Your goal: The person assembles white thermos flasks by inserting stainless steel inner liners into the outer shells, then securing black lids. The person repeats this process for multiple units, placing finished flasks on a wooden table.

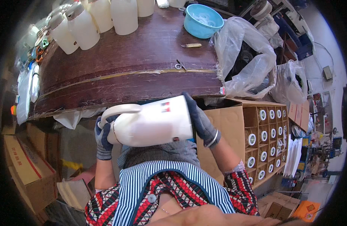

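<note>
Below the dark workbench (124,71), my gloved left hand (103,137) grips the handle end and my right hand (201,122) clasps the base of a cream jug (151,122), seemingly light, rigid, smooth plastic.

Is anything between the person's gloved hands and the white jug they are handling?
Nothing visible is. The left hand grips the white jug at its handle end, and the right hand clasps its other end directly. The jug lies on its side above the lap, just below the wooden workbench edge.

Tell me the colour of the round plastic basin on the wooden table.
The round plastic basin is light blue, seen best in the head view, at the table's far edge.
</note>
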Available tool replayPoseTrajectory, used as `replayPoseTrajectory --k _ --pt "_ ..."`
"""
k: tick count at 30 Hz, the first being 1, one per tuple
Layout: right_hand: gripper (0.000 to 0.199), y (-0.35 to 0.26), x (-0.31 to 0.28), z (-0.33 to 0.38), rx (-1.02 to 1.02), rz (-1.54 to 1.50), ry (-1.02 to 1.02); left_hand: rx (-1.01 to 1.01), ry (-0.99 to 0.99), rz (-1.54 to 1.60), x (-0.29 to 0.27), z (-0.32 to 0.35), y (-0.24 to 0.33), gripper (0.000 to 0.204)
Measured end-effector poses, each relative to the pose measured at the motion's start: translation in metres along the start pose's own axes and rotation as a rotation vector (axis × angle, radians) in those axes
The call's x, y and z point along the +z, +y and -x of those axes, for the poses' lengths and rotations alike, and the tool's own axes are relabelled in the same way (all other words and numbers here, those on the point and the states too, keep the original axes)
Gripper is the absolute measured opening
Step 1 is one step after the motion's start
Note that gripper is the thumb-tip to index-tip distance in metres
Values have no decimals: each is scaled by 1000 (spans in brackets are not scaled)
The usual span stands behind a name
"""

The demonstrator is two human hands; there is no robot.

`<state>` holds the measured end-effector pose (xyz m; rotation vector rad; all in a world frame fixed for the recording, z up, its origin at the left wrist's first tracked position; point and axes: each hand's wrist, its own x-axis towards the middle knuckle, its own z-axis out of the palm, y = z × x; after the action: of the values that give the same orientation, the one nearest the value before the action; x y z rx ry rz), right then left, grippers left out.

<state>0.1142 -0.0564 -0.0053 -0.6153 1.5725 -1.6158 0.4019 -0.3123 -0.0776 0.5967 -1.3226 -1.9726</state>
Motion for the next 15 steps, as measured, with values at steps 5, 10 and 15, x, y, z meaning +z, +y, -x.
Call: replayPoseTrajectory --k 5,10,15 --pt "35 2 -54 -134 -223 1256 397 -300 165 182 -73 18 -62 31" --pt "34 9 -69 -214 20 1297 341 -334 143 88 -88 7 -60 32" --pt "29 9 -60 -169 -41 1069 60 -362 204 82 -99 11 -65 31"
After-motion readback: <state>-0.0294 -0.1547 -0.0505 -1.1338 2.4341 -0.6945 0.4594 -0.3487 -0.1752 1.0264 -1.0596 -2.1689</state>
